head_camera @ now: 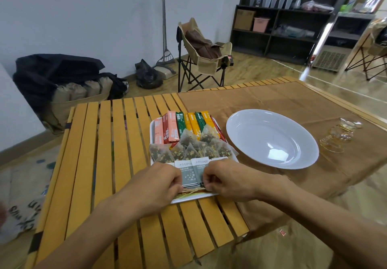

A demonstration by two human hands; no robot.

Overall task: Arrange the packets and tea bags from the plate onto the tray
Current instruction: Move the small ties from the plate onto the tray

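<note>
both hands [159, 182] [225, 179] pinch grey packets [193, 173] on the tray [193, 198].

I'm in a storeroom-like workspace. Beyond my hands, dark shelving [287, 19] holds cups and boxes. A camping chair [204, 53] stands nearer.

Both hands [188, 182] on tray's [194, 198] packets [192, 174]

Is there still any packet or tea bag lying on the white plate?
No, the white plate shows only its bare surface, while the packets and tea bags lie on the tray.
</note>
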